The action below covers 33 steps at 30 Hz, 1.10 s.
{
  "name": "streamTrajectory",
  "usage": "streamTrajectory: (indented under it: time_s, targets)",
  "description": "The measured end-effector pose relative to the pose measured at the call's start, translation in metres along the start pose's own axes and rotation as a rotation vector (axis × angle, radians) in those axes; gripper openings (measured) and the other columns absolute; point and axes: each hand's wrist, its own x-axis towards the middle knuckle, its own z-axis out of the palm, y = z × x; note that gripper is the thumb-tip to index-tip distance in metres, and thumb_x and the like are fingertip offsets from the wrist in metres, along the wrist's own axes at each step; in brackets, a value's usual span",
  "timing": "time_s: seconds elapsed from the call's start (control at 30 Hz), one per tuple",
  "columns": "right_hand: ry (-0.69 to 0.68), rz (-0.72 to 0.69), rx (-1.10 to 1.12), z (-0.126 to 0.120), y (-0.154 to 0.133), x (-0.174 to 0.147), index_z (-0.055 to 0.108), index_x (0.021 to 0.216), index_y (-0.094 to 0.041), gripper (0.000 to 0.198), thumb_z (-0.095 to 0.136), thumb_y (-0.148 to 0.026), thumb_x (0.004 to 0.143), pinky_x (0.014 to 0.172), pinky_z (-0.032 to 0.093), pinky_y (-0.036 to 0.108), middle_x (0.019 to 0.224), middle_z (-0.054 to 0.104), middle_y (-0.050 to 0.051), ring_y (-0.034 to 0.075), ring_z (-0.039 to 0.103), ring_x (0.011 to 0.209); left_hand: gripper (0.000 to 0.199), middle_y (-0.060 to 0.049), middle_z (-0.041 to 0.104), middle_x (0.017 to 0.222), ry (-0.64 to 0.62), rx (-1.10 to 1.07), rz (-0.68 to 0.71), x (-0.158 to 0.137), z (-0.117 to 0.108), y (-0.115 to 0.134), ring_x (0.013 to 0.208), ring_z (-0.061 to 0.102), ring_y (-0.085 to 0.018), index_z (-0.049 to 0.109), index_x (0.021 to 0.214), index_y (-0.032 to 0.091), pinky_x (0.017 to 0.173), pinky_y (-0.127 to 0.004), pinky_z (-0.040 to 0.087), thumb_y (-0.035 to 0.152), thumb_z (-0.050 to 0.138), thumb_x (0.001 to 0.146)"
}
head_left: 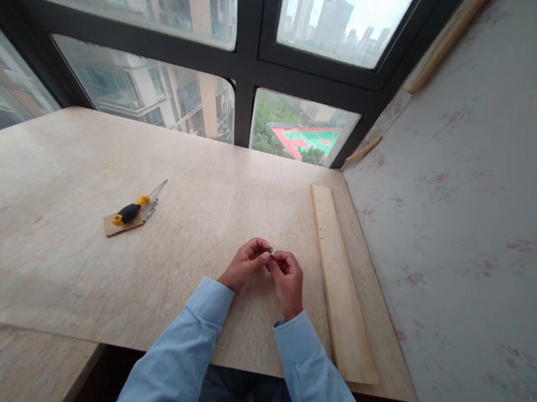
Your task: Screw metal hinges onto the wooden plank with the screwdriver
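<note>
Both hands meet above the stone-look sill near its front edge. Between the fingertips is a small metal piece (271, 251), mostly covered by the fingers, so its kind is hidden. My left hand (246, 262) pinches it from the left, thumb against fingers. From the other side my right hand (288, 278) pinches at the same piece. A long pale wooden board (343, 285) lies flat to the right of my right hand, with a few small dark holes in its face. Off to the left rests a screwdriver (129, 212) with a yellow and black handle.
Under the screwdriver's handle is a small brown flat piece (110, 230), with several silver screws (151, 210) beside it. Dark window frames (249, 64) bound the sill (203, 188) at the back. A flowered wall (463, 215) rises on the right.
</note>
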Motion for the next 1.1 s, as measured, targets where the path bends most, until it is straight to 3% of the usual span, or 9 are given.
streamTrajectory:
  time_s: [0.17, 0.47, 0.77, 0.93, 1.1]
  targets:
    - [-0.003, 0.052, 0.054, 0.0016, -0.0053, -0.0009, 0.062, 0.079, -0.021, 0.029, 0.077, -0.045, 0.075, 0.061, 0.053, 0.03, 0.073, 0.066, 0.0, 0.016, 0.063, 0.064, 0.037, -0.001, 0.065, 0.078, 0.045, -0.004, -0.013, 0.0005, 0.0022, 0.0002, 0.069, 0.06, -0.012, 0.055, 0.08, 0.016, 0.065, -0.024, 0.047, 0.039, 0.083, 0.07]
    - [0.154, 0.016, 0.08, -0.0025, -0.002, 0.002, 0.064, 0.085, -0.018, 0.026, 0.077, -0.039, 0.076, 0.055, 0.049, 0.026, 0.076, 0.068, 0.0, 0.012, 0.059, 0.058, 0.031, -0.002, 0.067, 0.073, 0.06, 0.135, 0.001, -0.0002, 0.0046, -0.0009, 0.065, 0.062, -0.012, 0.063, 0.076, 0.014, 0.065, -0.025, 0.049, 0.037, 0.084, 0.069]
    - [0.161, -0.028, 0.004, -0.0025, -0.006, -0.0002, 0.072, 0.086, -0.017, 0.027, 0.075, -0.042, 0.077, 0.057, 0.054, 0.03, 0.075, 0.072, 0.003, 0.015, 0.063, 0.059, 0.03, -0.005, 0.073, 0.077, 0.08, 0.154, 0.021, 0.0014, 0.0022, -0.0057, 0.071, 0.067, -0.015, 0.073, 0.08, 0.014, 0.071, -0.028, 0.054, 0.036, 0.086, 0.065]
    - [0.08, -0.043, 0.03, -0.0013, -0.0098, -0.0013, 0.075, 0.09, -0.019, 0.024, 0.071, -0.04, 0.081, 0.062, 0.056, 0.032, 0.085, 0.073, 0.004, 0.015, 0.065, 0.063, 0.028, -0.005, 0.074, 0.075, 0.15, 0.163, 0.045, 0.0012, 0.0019, -0.0052, 0.07, 0.068, -0.016, 0.074, 0.079, 0.014, 0.069, -0.029, 0.055, 0.035, 0.086, 0.064]
    - [0.065, -0.086, 0.04, -0.0011, -0.0101, -0.0011, 0.076, 0.089, -0.02, 0.02, 0.071, -0.037, 0.08, 0.063, 0.056, 0.032, 0.089, 0.071, 0.005, 0.015, 0.064, 0.068, 0.027, -0.005, 0.073, 0.07, 0.132, 0.12, 0.039, 0.0003, 0.004, -0.0026, 0.064, 0.068, -0.016, 0.075, 0.08, 0.013, 0.066, -0.03, 0.056, 0.035, 0.084, 0.067]
